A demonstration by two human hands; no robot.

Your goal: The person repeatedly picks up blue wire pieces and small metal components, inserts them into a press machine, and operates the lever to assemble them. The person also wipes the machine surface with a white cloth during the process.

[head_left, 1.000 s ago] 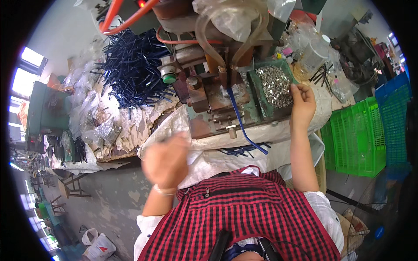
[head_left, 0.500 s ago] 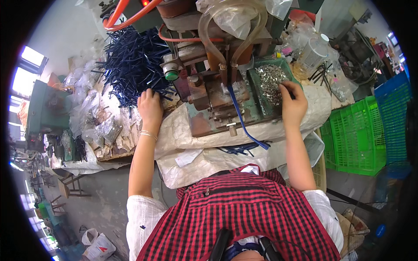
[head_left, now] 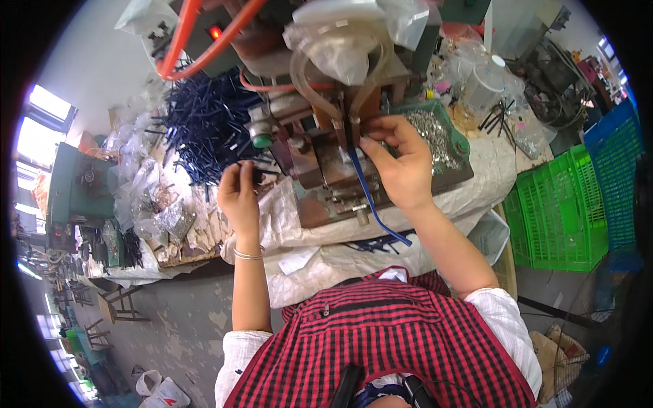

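A long blue strip (head_left: 367, 194) hangs from the middle of a small press (head_left: 326, 163), its upper end between the metal jaws and its lower end bent out over the front edge. Beside those jaws is my right hand (head_left: 405, 166), thumb and forefinger closed at the tooling; whatever is between the fingertips is hidden. To the left, my left hand (head_left: 239, 204) is closed in a pinch on a dark blue strip, just in front of a heap of dark blue strips (head_left: 207, 126). A green tray (head_left: 464, 145) of small shiny metal pieces (head_left: 435, 136) lies right of the press.
Clear tubes (head_left: 299, 71) and an orange hose (head_left: 178, 44) arch over the press. Plastic bags (head_left: 139, 177) litter the bench's left. A clear plastic jar (head_left: 481, 88) stands at right, above green crates (head_left: 558, 211). More blue strips (head_left: 374, 243) lie below the press.
My right hand has moved left from the metal-piece tray to the press jaws. My left hand has drawn back slightly from the heap, toward me and rightward.
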